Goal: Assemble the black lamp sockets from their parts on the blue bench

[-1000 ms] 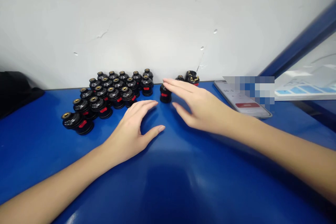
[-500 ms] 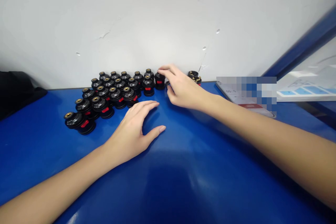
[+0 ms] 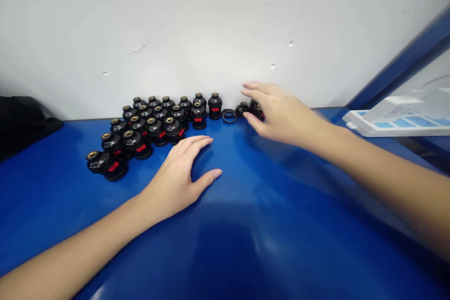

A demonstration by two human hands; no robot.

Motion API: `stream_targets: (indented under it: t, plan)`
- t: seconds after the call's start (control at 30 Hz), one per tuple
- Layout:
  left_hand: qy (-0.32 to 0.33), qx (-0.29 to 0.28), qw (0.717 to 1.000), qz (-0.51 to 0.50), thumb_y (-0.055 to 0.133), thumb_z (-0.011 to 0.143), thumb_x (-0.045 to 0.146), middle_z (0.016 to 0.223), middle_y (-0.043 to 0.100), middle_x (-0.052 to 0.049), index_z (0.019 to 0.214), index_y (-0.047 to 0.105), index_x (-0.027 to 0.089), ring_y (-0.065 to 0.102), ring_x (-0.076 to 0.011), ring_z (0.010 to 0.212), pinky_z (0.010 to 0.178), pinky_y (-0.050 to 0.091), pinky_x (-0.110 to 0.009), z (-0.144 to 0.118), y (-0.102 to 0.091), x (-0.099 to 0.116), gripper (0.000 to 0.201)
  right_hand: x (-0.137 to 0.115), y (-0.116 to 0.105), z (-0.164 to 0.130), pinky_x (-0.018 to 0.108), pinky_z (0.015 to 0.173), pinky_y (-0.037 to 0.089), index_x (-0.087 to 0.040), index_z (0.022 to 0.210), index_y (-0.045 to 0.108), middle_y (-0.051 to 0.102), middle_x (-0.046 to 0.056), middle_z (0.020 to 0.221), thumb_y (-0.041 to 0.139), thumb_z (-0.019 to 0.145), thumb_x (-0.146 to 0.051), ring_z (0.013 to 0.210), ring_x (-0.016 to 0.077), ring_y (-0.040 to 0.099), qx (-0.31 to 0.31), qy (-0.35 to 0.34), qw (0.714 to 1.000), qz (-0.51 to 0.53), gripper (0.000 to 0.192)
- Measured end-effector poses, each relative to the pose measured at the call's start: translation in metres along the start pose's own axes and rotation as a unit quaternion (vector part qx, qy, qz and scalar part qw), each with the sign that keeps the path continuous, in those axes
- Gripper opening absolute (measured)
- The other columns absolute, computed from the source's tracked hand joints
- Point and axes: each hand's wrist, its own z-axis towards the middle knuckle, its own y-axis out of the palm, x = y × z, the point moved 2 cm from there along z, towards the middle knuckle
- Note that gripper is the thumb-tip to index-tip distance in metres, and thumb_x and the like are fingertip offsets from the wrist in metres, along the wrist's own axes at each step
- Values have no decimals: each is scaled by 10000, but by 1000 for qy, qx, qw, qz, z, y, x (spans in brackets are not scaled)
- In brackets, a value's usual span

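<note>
My left hand (image 3: 179,176) lies low over the blue table, thumb and fingers apart, with nothing in it. My right hand (image 3: 281,115) is held open at the back of the table, fingers spread around a black lamp holder part (image 3: 258,111) that it partly hides; I cannot tell whether it touches. Left of its fingertips sit a domed black cap (image 3: 242,110) and a thin black ring (image 3: 229,121). Several black lamp holders (image 3: 157,132) with brass-threaded tops and red tabs stand grouped beyond my left hand. The rightmost holder (image 3: 215,107) stands beside the ring.
A white wall (image 3: 197,33) rises behind the blue table (image 3: 225,243). On the right are a white tray (image 3: 386,126) with blue panels and a slanted blue post (image 3: 408,56). Dark cloth (image 3: 24,124) lies at the left edge.
My right hand has moved right, away from the rightmost lamp holder, which now stands free. The ring and cap have come into view. My left hand has stayed put.
</note>
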Motion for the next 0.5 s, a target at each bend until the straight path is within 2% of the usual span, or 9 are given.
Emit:
stream_targets:
  t: [0.13,0.23,0.37,0.5]
  plan:
    - [-4,1,1000,-2,703,1029,450,1546,624,-142,1499,558,216,581,-314,1472,1266,480,-555,0,0,0,545,6,0,-17,638,1275,438,19,1473,619,560,305,1617,579,988,-238,1545,449,508,-43,29,998,-40,551]
    - [-5,-2,1000,-6,703,1027,446,1547,621,-144,1498,557,222,579,-318,1475,1262,483,-557,0,-1,1,542,6,3,-29,651,1262,451,28,1532,552,530,315,1639,569,999,-255,1571,446,473,-59,33,997,-42,604]
    - [-11,-7,1000,-10,698,1030,448,1554,611,-147,1502,552,228,571,-326,1483,1271,467,-575,0,-1,2,541,2,6,-42,682,1238,467,37,1598,467,487,330,1662,557,1025,-286,1583,446,452,-55,33,998,-16,664]
    - [-10,1,1000,-16,713,1021,431,1551,614,-134,1502,556,256,571,-327,1485,1271,467,-575,0,0,2,535,-12,4,-49,677,1226,489,-31,1605,489,519,290,1655,547,1042,-291,1552,423,505,-40,21,999,10,623]
